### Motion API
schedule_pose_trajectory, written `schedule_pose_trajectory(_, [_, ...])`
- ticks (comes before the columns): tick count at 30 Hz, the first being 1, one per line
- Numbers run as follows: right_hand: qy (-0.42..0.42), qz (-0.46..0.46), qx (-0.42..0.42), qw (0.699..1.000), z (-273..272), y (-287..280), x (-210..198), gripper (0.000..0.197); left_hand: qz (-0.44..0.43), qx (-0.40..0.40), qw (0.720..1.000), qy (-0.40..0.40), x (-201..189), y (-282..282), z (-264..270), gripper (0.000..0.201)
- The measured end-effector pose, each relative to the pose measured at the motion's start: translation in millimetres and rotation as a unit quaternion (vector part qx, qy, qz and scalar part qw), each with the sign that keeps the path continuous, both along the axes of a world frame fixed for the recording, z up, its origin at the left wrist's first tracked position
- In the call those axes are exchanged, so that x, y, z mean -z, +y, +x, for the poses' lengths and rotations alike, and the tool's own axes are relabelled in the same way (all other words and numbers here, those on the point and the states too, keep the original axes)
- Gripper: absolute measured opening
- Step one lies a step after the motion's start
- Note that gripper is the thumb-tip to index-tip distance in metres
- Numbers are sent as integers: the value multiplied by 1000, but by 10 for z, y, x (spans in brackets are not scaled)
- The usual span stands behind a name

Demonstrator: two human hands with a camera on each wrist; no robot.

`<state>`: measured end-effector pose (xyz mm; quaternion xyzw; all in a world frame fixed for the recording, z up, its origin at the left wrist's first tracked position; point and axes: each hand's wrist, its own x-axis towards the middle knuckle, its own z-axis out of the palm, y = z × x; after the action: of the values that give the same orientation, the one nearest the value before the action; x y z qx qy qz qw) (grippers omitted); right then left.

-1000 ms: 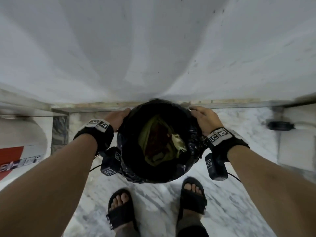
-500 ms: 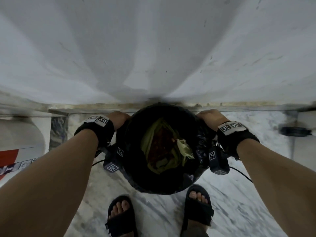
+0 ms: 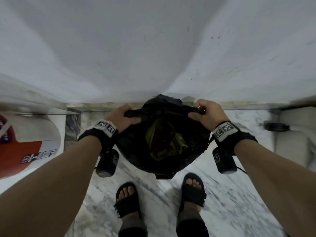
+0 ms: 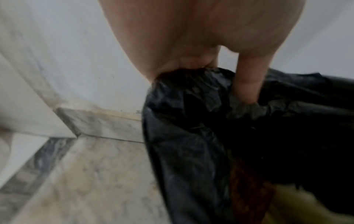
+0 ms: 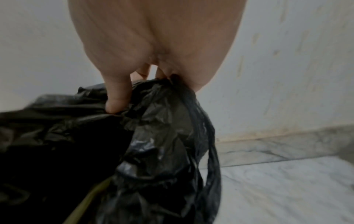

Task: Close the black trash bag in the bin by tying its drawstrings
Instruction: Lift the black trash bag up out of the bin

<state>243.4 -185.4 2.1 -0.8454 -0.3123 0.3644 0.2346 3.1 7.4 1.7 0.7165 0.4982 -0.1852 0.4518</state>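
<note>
A black trash bag (image 3: 136,151) stands open on the floor against the wall, with green and brown waste (image 3: 162,142) showing inside. My left hand (image 3: 122,118) grips the bunched left edge of the bag (image 4: 191,121), thumb pressed into the plastic. My right hand (image 3: 207,113) grips the bunched right edge of the bag (image 5: 162,128); a thin black loop hangs below it in the right wrist view. The bin itself is hidden under the bag. Whether each hand has a drawstring or just plastic is unclear.
A white wall (image 3: 153,48) and marble skirting run right behind the bag. Marble floor (image 3: 153,202) lies in front, with my two sandalled feet (image 3: 127,199) close to the bag. A white and red object (image 3: 25,151) sits at left, a small black item (image 3: 277,126) at right.
Both hands went from resting on the outside of the rim to gripping gathered bag edges, lifted up and inward. The bag's mouth is narrower at the far side.
</note>
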Motion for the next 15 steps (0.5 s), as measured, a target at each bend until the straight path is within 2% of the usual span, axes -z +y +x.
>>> schedule_pose_trajectory(2, [-32,-49,-54,997,-61,-125,-74,26,69,70,995,31,-111,-53,-136,23])
schedule_pose_trajectory(5, [-102,-128,-77,984,-113,-358,-192,31,123,79,988,47,-284,-119,-343,11])
schedule_pose_trajectory(10, [-114,-220,-25,969,-77,-711,-348,29,119,147,967,170,-442,-113,-717,15])
schedule_pose_trajectory(13, [-81,-240,-2,967,-15,-817,-416,25,86,114,971,190,-533,-35,-860,19])
schedule_pose_trajectory(15, [-51,-241,-6,969,-3,-859,-477,22,59,78,978,187,-593,-6,-941,10])
